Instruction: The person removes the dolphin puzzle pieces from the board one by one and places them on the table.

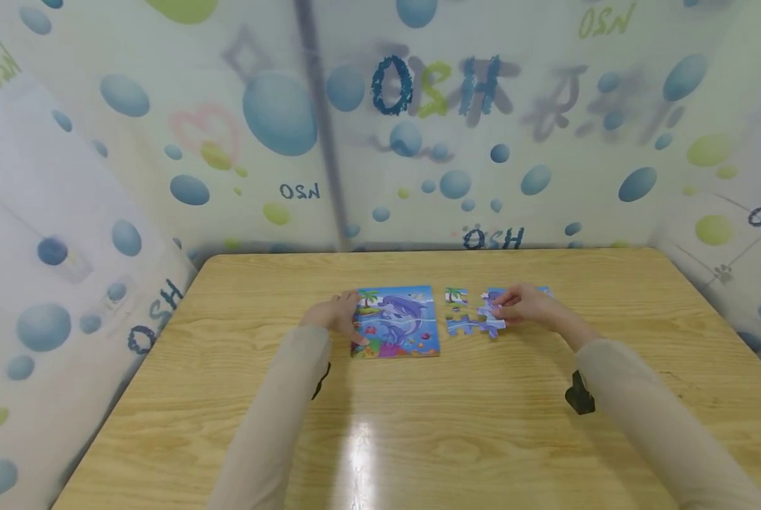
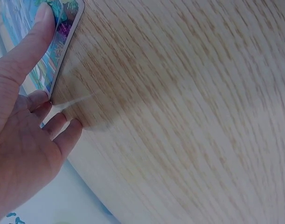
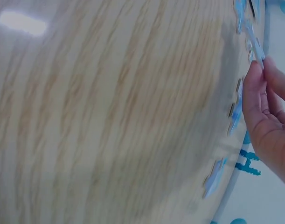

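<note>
On the wooden table lies a square dolphin jigsaw puzzle (image 1: pixel 402 319) with a palm tree, corals and a blue sea. My left hand (image 1: pixel 334 314) holds its left edge. In the left wrist view the thumb (image 2: pixel 37 37) rests on top of the picture, and the fingers (image 2: pixel 63 133) curl at its edge. Right of the puzzle, my right hand (image 1: pixel 528 306) pinches a bluish-purple jigsaw piece (image 3: pixel 255 44) between thumb and fingertips, tilted above the table. Loose pieces lie around it: a palm-tree piece (image 1: pixel 455 295), a purple-blue piece (image 1: pixel 460 326) and blue ones partly hidden behind the hand.
The wooden table (image 1: pixel 380 418) extends toward me, with a bright light reflection near its front middle. Fabric walls (image 1: pixel 380 177) with blue and green bubble prints stand behind and at both sides. Each wrist wears a dark device (image 1: pixel 580 394).
</note>
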Motion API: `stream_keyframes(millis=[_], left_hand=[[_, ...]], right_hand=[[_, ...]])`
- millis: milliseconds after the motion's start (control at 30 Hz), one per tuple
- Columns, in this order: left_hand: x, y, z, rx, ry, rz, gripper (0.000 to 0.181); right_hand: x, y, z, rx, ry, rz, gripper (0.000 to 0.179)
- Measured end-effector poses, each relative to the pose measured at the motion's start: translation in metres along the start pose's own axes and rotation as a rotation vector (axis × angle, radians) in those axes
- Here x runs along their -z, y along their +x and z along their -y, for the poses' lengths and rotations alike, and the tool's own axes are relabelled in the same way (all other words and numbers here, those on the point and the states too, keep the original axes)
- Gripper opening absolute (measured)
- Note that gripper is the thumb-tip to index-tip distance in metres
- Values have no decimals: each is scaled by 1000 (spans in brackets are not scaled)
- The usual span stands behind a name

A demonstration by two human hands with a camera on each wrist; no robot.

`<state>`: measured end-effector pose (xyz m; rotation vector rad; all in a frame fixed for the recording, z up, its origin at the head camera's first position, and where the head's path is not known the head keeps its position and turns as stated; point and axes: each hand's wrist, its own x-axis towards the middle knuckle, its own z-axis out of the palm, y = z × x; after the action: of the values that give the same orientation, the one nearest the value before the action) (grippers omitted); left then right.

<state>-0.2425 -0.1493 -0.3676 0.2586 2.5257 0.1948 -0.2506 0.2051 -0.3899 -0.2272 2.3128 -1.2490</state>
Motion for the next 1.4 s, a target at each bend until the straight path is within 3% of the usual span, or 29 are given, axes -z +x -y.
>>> stream_keyframes(millis=[433,967,1400], left_hand=[[-1,5,2,-10,23,-1,102],[0,4,2,2,-6,-10,101],[-1,7,3,-9,-2,-3,102]], right_hand=[[10,-6,-23,-77,18,-33,35],[17,-7,-21,-94,-4,-8,34],[10,3,-6,-102,-63,-47,49]])
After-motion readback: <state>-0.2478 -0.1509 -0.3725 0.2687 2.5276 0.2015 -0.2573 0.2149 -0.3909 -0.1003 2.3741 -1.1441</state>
